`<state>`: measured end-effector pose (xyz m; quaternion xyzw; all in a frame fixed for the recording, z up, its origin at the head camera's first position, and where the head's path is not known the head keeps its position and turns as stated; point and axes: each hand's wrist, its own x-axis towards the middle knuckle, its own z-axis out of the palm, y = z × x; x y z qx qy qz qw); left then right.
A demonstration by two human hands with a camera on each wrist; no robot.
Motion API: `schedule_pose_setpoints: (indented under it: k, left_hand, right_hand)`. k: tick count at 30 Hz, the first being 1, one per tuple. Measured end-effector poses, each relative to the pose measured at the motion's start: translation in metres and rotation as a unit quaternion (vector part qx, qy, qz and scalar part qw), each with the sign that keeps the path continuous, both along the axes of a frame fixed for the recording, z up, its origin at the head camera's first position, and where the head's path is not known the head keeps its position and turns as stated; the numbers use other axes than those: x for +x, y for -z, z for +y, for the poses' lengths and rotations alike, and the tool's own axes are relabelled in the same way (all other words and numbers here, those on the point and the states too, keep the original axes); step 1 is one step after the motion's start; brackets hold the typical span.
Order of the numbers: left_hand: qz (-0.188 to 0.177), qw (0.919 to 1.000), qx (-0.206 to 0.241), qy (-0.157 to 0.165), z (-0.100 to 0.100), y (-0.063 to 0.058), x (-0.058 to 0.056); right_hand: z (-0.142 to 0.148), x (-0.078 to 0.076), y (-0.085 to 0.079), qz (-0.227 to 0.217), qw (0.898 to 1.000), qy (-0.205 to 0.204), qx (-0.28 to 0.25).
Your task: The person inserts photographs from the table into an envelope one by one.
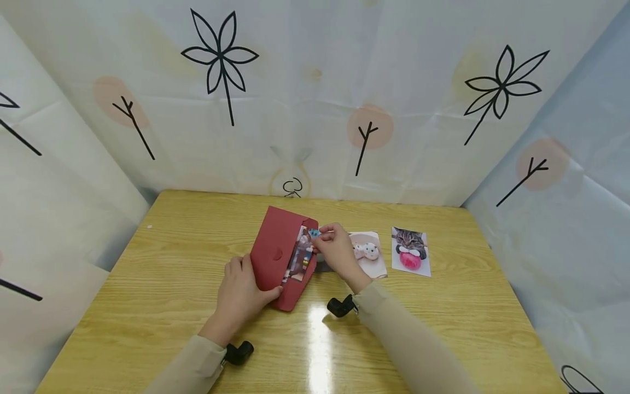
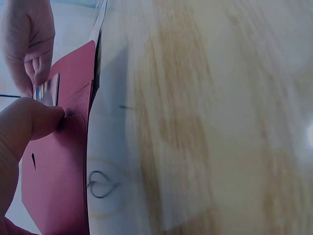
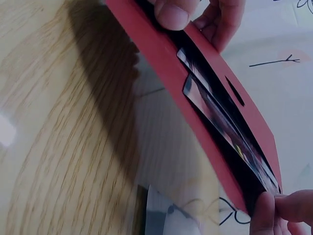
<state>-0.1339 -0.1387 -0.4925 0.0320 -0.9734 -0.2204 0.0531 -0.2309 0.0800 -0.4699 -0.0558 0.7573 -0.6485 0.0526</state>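
Observation:
My left hand (image 1: 241, 293) grips a red paper envelope (image 1: 270, 246) at its near end, with the thumb at the opening edge. The envelope is tilted up off the table, its flap side toward the right. Photo cards (image 1: 301, 254) stand partly inside the opening; in the right wrist view, two card (image 3: 212, 115) edges show between the red walls. My right hand (image 1: 339, 249) pinches the far end of the cards between thumb and fingers. In the left wrist view the left thumb (image 2: 34, 117) presses on the envelope, and the right hand (image 2: 29, 39) is beyond it.
On the wooden table (image 1: 172, 284), to the right, lie a photo of a spotted white bow (image 1: 369, 254) and a photo of a cat with a pink ball (image 1: 410, 251). A dark photo (image 1: 322, 266) is partly hidden behind the envelope. Patterned curtains (image 1: 315, 82) surround the table.

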Motion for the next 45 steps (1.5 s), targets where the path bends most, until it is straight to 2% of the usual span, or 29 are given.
schedule_pose_setpoints:
  k: [11,18,25,31,38,45]
  left_hand:
    - [0.004,1.0000,-0.008,0.000,0.004,-0.002,0.000]
    - [0.003,1.0000,-0.006,0.004,0.005,0.000,0.001]
    - [0.006,1.0000,-0.007,0.002,0.004,0.003,-0.001]
    - [0.003,1.0000,-0.006,-0.005,-0.001,0.006,-0.002]
    - [0.011,0.9998,0.018,-0.008,-0.009,0.005,-0.002]
    - [0.005,0.9998,0.019,-0.007,-0.015,0.007,-0.003]
  right_hand:
    - [-0.016,0.006,-0.009,-0.008,1.000,-0.008,-0.019]
    - [-0.019,0.020,-0.033,-0.034,0.999,-0.037,0.000]
    - [-0.018,0.024,-0.036,-0.036,0.997,-0.058,-0.029]
    - [-0.008,0.021,-0.035,-0.023,0.996,-0.080,-0.015]
    - [0.029,0.007,-0.013,0.017,0.998,-0.017,0.059]
    - [0.079,0.004,-0.001,0.009,0.993,0.037,0.112]
